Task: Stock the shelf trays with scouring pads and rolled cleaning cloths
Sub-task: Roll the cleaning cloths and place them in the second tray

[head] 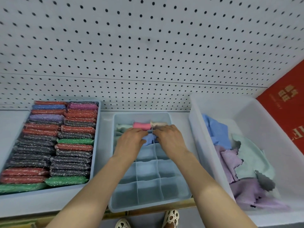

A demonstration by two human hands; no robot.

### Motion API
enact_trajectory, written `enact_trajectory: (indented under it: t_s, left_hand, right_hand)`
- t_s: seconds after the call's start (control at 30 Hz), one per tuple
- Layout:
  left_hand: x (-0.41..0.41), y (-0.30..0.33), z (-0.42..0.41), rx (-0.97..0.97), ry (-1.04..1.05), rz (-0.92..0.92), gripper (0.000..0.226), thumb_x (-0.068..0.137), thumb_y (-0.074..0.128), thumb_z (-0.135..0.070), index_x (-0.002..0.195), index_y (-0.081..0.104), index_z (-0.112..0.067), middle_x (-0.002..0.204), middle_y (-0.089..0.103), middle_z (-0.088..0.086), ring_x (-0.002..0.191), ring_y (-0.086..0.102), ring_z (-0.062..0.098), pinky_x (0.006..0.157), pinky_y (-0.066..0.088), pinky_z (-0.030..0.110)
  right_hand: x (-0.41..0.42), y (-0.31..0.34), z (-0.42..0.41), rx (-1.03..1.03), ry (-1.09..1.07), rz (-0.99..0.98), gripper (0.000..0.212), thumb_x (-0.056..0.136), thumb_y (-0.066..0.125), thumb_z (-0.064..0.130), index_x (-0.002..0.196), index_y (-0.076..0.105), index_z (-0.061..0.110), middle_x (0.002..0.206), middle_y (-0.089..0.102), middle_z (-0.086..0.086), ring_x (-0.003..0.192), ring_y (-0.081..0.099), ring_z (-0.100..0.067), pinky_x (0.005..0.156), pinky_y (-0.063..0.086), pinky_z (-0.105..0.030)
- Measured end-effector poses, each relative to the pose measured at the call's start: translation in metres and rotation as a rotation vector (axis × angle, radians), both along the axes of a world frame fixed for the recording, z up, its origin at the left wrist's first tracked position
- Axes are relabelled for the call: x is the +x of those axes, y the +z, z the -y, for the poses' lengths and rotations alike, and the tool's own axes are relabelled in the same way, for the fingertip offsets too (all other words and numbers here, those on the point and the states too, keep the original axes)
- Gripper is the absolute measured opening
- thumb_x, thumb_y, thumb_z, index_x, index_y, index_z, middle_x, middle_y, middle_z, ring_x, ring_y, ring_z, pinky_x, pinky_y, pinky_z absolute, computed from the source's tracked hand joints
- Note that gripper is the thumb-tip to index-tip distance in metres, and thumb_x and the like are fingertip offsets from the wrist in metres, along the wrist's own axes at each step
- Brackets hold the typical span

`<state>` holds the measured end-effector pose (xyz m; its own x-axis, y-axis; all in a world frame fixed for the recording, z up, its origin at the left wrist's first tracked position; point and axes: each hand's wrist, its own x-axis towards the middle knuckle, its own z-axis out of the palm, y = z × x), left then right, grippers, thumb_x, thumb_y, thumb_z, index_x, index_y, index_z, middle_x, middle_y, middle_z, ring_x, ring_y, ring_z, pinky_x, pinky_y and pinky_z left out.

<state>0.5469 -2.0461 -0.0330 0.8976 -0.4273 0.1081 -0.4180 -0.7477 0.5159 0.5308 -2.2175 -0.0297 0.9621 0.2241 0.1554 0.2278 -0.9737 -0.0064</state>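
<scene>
A blue divided tray (pixel 148 191) sits in the middle of the shelf. Its back row holds a pale green rolled cloth (pixel 122 126), a pink one (pixel 141 125) and a cream one (pixel 158 124). In the middle cell of the second row lies a blue rolled cloth (pixel 150 140). My left hand (pixel 131 142) and my right hand (pixel 169 139) both grip this blue cloth from either side, fingers curled down over it. To the left, a blue tray (pixel 96 145) is packed with glittery scouring pads (pixel 74 142) in red, grey, green and purple.
A clear plastic bin (pixel 256 122) on the right holds loose blue, lilac, mint and grey cloths (pixel 233 158). A red box (pixel 286 99) stands at far right. White pegboard (pixel 148 55) backs the shelf. My feet (pixel 171 218) show below the shelf edge.
</scene>
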Motion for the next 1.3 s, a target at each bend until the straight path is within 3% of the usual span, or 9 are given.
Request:
enact_trajectory:
  t_s: [0.1, 0.23, 0.37, 0.47, 0.57, 0.7, 0.9, 1.1, 1.3]
  left_hand:
    - [-0.001, -0.001, -0.002, -0.022, 0.006, -0.010, 0.025, 0.069, 0.051, -0.011, 0.082, 0.073, -0.013, 0.078, 0.067, 0.004, 0.074, 0.056, 0.029, 0.058, 0.044, 0.035]
    - [-0.004, 0.005, -0.001, 0.012, 0.028, 0.002, 0.026, 0.079, 0.054, -0.013, 0.094, 0.075, -0.014, 0.096, 0.071, 0.002, 0.085, 0.061, 0.031, 0.067, 0.049, 0.037]
    - [-0.007, 0.021, 0.013, 0.005, 0.080, 0.059, 0.030, 0.080, 0.069, -0.006, 0.105, 0.075, -0.019, 0.104, 0.072, 0.001, 0.092, 0.064, 0.031, 0.073, 0.050, 0.034]
    - [-0.009, 0.036, 0.033, -0.053, 0.130, 0.061, 0.026, 0.083, 0.069, -0.008, 0.106, 0.075, -0.018, 0.106, 0.071, 0.001, 0.094, 0.064, 0.030, 0.075, 0.049, 0.033]
    - [-0.011, 0.050, 0.054, -0.086, 0.154, 0.064, 0.026, 0.087, 0.067, -0.012, 0.111, 0.072, -0.019, 0.113, 0.069, -0.002, 0.100, 0.062, 0.026, 0.083, 0.047, 0.032]
    - [-0.016, 0.063, 0.082, -0.151, 0.172, 0.032, 0.028, 0.087, 0.069, -0.015, 0.113, 0.071, -0.022, 0.114, 0.066, -0.004, 0.098, 0.062, 0.021, 0.085, 0.047, 0.029]
    - [-0.023, 0.090, 0.128, -0.377, 0.152, -0.040, 0.024, 0.088, 0.069, -0.017, 0.112, 0.071, -0.023, 0.112, 0.066, -0.004, 0.094, 0.064, 0.013, 0.087, 0.054, 0.036]
    - [-0.027, 0.141, 0.173, -0.630, -0.022, -0.257, 0.048, 0.082, 0.075, -0.036, 0.126, 0.057, -0.033, 0.123, 0.061, -0.017, 0.107, 0.060, -0.001, 0.093, 0.050, 0.022]
    - [-0.018, 0.192, 0.175, -0.791, -0.009, -0.181, 0.012, 0.079, 0.069, -0.023, 0.078, 0.061, -0.015, 0.067, 0.057, -0.007, 0.061, 0.050, 0.010, 0.061, 0.041, 0.026]
  right_hand:
    - [-0.002, 0.014, 0.000, 0.062, -0.013, -0.003, 0.032, 0.043, 0.083, 0.002, 0.066, 0.070, 0.019, 0.061, 0.063, 0.003, 0.057, 0.058, -0.023, 0.052, 0.039, -0.022]
    - [-0.018, 0.074, 0.036, 0.338, -0.118, 0.106, 0.032, 0.079, 0.064, 0.001, 0.104, 0.074, 0.018, 0.096, 0.072, -0.002, 0.093, 0.062, -0.025, 0.074, 0.048, -0.033]
    - [-0.026, 0.098, 0.128, 0.386, -0.524, 0.145, 0.025, 0.089, 0.055, 0.011, 0.103, 0.072, 0.023, 0.097, 0.073, 0.000, 0.091, 0.065, -0.026, 0.073, 0.045, -0.032]
    - [-0.033, 0.082, 0.183, 0.296, -0.684, -0.373, 0.028, 0.086, 0.063, 0.029, 0.112, 0.066, 0.020, 0.110, 0.069, -0.006, 0.103, 0.062, -0.029, 0.080, 0.046, -0.031]
    - [-0.035, 0.053, 0.197, 0.346, -0.489, -0.697, 0.015, 0.079, 0.070, 0.027, 0.083, 0.068, 0.012, 0.079, 0.065, -0.007, 0.085, 0.064, -0.027, 0.064, 0.046, -0.025]
    - [-0.014, 0.059, 0.214, 0.491, -0.444, -0.512, 0.016, 0.082, 0.076, 0.023, 0.072, 0.063, 0.020, 0.067, 0.058, 0.009, 0.067, 0.054, -0.014, 0.044, 0.033, -0.009]
    - [-0.008, 0.119, 0.226, 1.049, -0.264, -0.370, 0.011, 0.084, 0.074, 0.011, 0.078, 0.065, 0.009, 0.064, 0.059, -0.001, 0.062, 0.047, -0.013, 0.060, 0.038, -0.026]
    - [-0.023, 0.197, 0.203, 1.239, -0.080, -0.106, 0.008, 0.086, 0.072, 0.009, 0.081, 0.071, 0.015, 0.057, 0.060, 0.009, 0.056, 0.051, -0.005, 0.058, 0.041, -0.015]
    - [-0.033, 0.242, 0.171, 1.184, 0.023, -0.070, 0.005, 0.086, 0.073, 0.021, 0.090, 0.074, 0.024, 0.075, 0.064, -0.022, 0.069, 0.059, -0.019, 0.067, 0.048, -0.032]
